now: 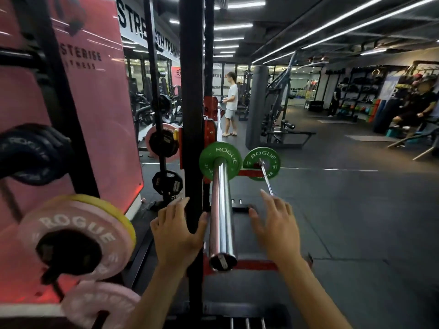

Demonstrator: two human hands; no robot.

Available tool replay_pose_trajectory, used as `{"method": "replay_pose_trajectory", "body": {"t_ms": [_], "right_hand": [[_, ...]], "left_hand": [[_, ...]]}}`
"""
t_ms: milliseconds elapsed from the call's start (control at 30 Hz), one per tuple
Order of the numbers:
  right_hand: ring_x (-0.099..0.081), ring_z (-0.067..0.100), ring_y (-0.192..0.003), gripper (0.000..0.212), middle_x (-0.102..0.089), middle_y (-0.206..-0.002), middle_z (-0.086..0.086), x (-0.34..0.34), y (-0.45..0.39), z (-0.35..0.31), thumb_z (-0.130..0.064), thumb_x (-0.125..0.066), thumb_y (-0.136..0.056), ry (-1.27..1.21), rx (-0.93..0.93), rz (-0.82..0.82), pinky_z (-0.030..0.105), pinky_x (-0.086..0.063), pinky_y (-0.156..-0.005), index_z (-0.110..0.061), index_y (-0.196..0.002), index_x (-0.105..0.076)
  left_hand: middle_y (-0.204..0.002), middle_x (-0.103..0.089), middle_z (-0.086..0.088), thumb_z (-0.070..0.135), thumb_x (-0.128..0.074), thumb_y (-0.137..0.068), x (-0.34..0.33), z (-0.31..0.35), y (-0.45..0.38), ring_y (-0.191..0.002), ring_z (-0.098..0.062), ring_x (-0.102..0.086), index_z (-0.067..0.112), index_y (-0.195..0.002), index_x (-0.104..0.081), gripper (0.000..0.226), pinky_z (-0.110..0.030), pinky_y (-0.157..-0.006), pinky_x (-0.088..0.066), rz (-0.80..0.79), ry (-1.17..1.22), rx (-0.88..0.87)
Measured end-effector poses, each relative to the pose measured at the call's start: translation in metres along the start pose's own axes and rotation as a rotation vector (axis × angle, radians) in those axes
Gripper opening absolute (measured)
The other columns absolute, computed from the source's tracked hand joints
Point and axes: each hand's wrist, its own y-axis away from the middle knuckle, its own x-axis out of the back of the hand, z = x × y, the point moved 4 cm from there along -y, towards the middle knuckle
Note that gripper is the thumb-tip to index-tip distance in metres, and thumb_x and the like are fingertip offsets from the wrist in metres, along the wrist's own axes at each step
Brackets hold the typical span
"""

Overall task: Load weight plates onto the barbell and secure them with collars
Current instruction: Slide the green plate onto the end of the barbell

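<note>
One small green round weight plate [219, 160] with white letters sits on the shiny silver barbell sleeve [222, 210], pushed far up the sleeve, close to the black rack post [192, 115]. The sleeve points toward the person, and its dark round end [222, 261] is near the wrists. The rest of the sleeve is bare metal.

The left hand [177, 230] is just beside the sleeve on its left side. Its fingers are straight and spread, holding nothing. The thumb is very close to the metal, but I cannot tell if it touches. The right hand [276, 227] is on the other side, a little apart from the sleeve, with its fingers also loose and spread, holding nothing.

A second green round plate [261, 163] sits just to the right of the first, on a thin silver bar [266, 178] above a red rack arm [247, 173].

On the left, a pink round plate [71, 233] with a yellow plate [118, 211] behind it hangs on a peg. Another pink plate [99, 302] hangs below. A dark plate [31, 153] hangs above them.

Farther back, a person in a white shirt [231, 103] stands on the dark floor [344, 210].
</note>
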Motion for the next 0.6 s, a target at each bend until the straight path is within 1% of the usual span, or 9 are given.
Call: {"method": "replay_pose_trajectory", "body": {"t_ms": [67,133,200,300,333,433,600], "right_hand": [[-0.049,0.027,-0.116,0.054,-0.057,-0.129,0.007,0.012,0.023,-0.004,-0.045,-0.054,-0.092,-0.024,0.018,0.001,0.043,-0.050,-0.088,-0.020,-0.139,-0.047],[-0.047,0.026,-0.118,0.055,-0.055,-0.131,0.006,0.025,0.044,-0.007,-0.046,-0.053,-0.092,-0.034,0.010,-0.021,0.045,-0.049,-0.091,-0.020,-0.140,-0.047],[-0.047,0.028,-0.120,0.058,-0.054,-0.133,0.006,0.039,0.062,-0.008,-0.048,-0.053,-0.092,-0.014,-0.023,-0.029,0.046,-0.047,-0.094,-0.020,-0.142,-0.045],[-0.049,0.030,-0.120,0.060,-0.055,-0.133,0.008,0.063,0.084,-0.008,-0.047,-0.057,-0.090,0.050,-0.061,0.016,0.048,-0.046,-0.095,-0.016,-0.141,-0.045],[-0.050,0.030,-0.120,0.060,-0.056,-0.133,0.008,0.070,0.091,-0.007,-0.048,-0.056,-0.090,0.069,-0.070,0.027,0.049,-0.046,-0.095,-0.016,-0.140,-0.046],[-0.049,0.029,-0.121,0.062,-0.055,-0.133,0.007,0.089,0.110,-0.008,-0.054,-0.045,-0.089,0.104,-0.111,0.043,0.048,-0.046,-0.094,-0.018,-0.140,-0.044],[-0.052,0.029,-0.117,0.065,-0.057,-0.130,0.007,0.110,0.132,-0.029,-0.055,-0.040,-0.087,0.190,-0.163,0.083,0.047,-0.047,-0.087,-0.017,-0.138,-0.047]], "left_hand": [[-0.130,-0.062,-0.001,0.066,-0.041,-0.088,0.013,0.003,0.028,-0.121,-0.024,-0.053,0.017,-0.126,-0.062,0.066,-0.044,-0.097,-0.037,-0.012,-0.012,-0.008],[-0.129,-0.063,-0.004,0.065,-0.043,-0.089,0.024,0.006,0.050,-0.118,-0.029,-0.056,0.015,-0.125,-0.063,0.065,-0.047,-0.093,-0.042,-0.018,-0.004,-0.023],[-0.129,-0.062,-0.003,0.060,-0.049,-0.085,0.036,0.011,0.067,-0.118,-0.029,-0.055,0.015,-0.126,-0.062,0.062,-0.046,-0.091,-0.042,-0.037,0.017,-0.028],[-0.130,-0.061,-0.003,0.053,-0.051,-0.085,0.051,0.021,0.075,-0.120,-0.029,-0.053,0.015,-0.130,-0.058,0.060,-0.049,-0.095,-0.043,-0.060,0.022,-0.081],[-0.130,-0.060,-0.003,0.053,-0.051,-0.085,0.054,0.024,0.077,-0.120,-0.029,-0.053,0.015,-0.131,-0.057,0.059,-0.049,-0.095,-0.043,-0.070,0.014,-0.095],[-0.134,-0.058,-0.003,0.055,-0.047,-0.087,0.065,0.030,0.083,-0.121,-0.030,-0.052,0.016,-0.132,-0.055,0.061,-0.050,-0.095,-0.044,-0.091,-0.006,-0.091],[-0.133,-0.058,-0.007,0.059,-0.041,-0.086,0.083,0.035,0.096,-0.125,-0.033,-0.047,0.017,-0.132,-0.055,0.064,-0.054,-0.095,-0.045,-0.135,-0.043,-0.105]]}}
